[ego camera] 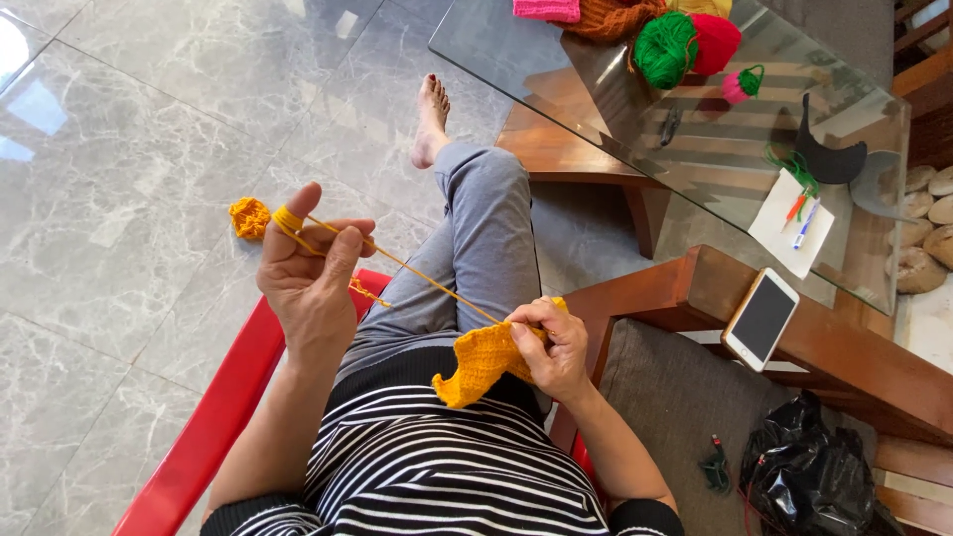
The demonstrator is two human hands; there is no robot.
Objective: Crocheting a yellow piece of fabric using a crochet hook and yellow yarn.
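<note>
Orange crochet piece point(483, 359) pinched in R hand point(552, 349) fingertips, prob w/ hook

Your left hand point(310, 278) sits left of centre, your right hand point(549, 349) at centre on the crochet piece point(478, 361). Yarn balls point(685, 45) lie on the worktop point(596, 60), upper right; phone point(759, 319) below.

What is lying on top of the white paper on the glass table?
On the white paper lie an orange pen, a blue pen and some green yarn. The paper hides whatever is beneath it; around it the glass table shows a wooden frame below.
</note>
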